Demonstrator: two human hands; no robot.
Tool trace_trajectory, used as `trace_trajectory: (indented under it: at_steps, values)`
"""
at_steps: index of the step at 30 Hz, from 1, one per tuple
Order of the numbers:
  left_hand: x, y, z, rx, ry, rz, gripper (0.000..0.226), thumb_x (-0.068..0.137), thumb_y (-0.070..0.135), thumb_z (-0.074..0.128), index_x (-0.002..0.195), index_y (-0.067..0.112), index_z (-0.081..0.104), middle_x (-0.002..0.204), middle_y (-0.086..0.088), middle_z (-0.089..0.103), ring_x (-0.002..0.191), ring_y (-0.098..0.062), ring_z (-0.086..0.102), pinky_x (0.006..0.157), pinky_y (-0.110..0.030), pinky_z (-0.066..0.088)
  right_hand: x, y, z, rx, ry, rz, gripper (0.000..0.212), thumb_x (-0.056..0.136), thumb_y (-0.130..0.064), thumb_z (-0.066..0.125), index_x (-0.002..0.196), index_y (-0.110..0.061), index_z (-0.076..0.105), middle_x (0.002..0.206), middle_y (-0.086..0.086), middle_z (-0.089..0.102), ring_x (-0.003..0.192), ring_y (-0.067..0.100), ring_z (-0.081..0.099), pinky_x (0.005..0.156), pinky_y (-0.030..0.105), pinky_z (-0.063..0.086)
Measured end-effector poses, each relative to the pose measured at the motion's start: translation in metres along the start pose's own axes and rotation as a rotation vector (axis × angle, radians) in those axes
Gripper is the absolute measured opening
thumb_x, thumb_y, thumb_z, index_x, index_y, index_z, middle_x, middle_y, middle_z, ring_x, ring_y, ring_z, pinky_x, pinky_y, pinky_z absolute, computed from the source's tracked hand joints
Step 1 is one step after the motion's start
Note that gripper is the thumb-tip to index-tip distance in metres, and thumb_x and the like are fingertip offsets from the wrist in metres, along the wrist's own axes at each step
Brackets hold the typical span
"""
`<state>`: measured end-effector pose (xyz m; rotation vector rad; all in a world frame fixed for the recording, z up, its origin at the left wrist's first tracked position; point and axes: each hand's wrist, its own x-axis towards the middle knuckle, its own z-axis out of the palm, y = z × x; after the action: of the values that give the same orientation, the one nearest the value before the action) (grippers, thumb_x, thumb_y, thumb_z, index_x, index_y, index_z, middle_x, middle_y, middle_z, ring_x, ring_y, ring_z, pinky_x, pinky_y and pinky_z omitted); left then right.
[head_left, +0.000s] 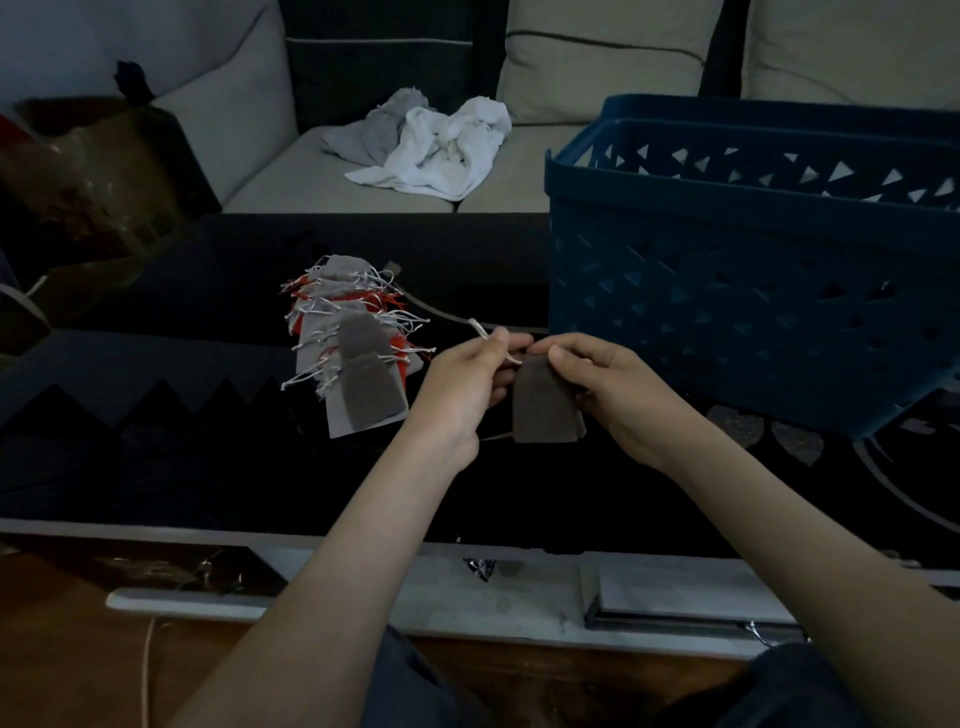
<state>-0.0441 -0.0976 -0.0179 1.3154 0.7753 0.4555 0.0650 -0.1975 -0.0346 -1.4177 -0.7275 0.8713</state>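
The light is dim. A beige sofa (291, 182) with crumpled cloths (441, 145) stands behind a black table (156, 467), above a wooden floor (62, 660).

Black table (208, 467) bears pouches (358, 358), blue basket (727, 312)

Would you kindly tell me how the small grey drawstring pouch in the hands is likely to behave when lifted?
The grey pouch hangs flat below the pinch of the right hand, so it is probably light and floppy. Its white cord, pinched by the left hand, trails loose and may snag. The cloth looks matte, so slipping seems unlikely.
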Motion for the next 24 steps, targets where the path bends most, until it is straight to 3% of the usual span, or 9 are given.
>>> trace_trajectory:
  at_steps: [5,9,13,18,21,24]
  values:
    - [0.0,0.002,-0.001,-0.071,0.01,-0.046,0.03,0.101,0.03,0.045,0.087,0.024,0.071,0.092,0.003,0.07,0.085,-0.009,0.061,0.082,-0.024,0.047,0.002,-0.001,-0.004,-0.046,0.051,0.004,0.02,0.097,-0.013,0.049,0.097,-0.017,0.069,0.1,0.004,0.067,0.094,0.015,0.061,0.079,0.026,0.047]
    - [0.004,0.0,-0.001,-0.1,0.067,-0.054,0.033,0.099,0.035,0.046,0.083,0.023,0.073,0.089,0.003,0.071,0.083,-0.01,0.06,0.074,-0.023,0.045,0.004,0.0,-0.006,-0.149,0.093,0.005,0.02,0.097,-0.01,0.048,0.095,-0.015,0.068,0.092,0.009,0.063,0.081,0.019,0.053,0.073,0.026,0.044]
    - [0.005,0.0,-0.002,-0.152,0.103,-0.107,0.037,0.1,0.037,0.044,0.082,0.02,0.072,0.092,0.0,0.071,0.084,-0.012,0.062,0.072,-0.025,0.047,0.004,0.0,-0.008,-0.215,0.105,0.022,0.022,0.098,-0.009,0.046,0.092,-0.015,0.066,0.076,0.003,0.058,0.067,0.008,0.05,0.062,0.015,0.044]
    - [0.004,0.001,-0.002,-0.242,0.08,-0.18,0.039,0.101,0.037,0.042,0.084,0.016,0.069,0.089,0.0,0.071,0.074,-0.013,0.059,0.067,-0.025,0.046,0.004,0.002,-0.012,-0.388,0.094,0.055,0.025,0.097,-0.013,0.05,0.079,-0.018,0.066,0.072,-0.002,0.059,0.067,0.006,0.053,0.063,0.017,0.043]
    - [0.006,0.0,-0.003,-0.282,0.109,-0.167,0.037,0.101,0.036,0.042,0.08,0.015,0.066,0.071,0.005,0.071,0.061,-0.009,0.05,0.06,-0.022,0.04,0.002,0.001,-0.015,-0.503,0.113,0.003,0.025,0.095,-0.015,0.054,0.075,-0.021,0.068,0.072,-0.007,0.063,0.066,0.001,0.054,0.066,0.014,0.042]
    - [0.009,0.001,-0.01,-0.357,0.189,-0.135,0.035,0.101,0.03,0.045,0.072,0.015,0.057,0.044,0.009,0.053,0.041,-0.003,0.037,0.044,-0.016,0.029,-0.002,-0.005,-0.019,-0.654,0.151,-0.1,0.026,0.093,-0.012,0.054,0.07,-0.016,0.065,0.064,-0.012,0.059,0.058,-0.007,0.052,0.058,0.005,0.037]
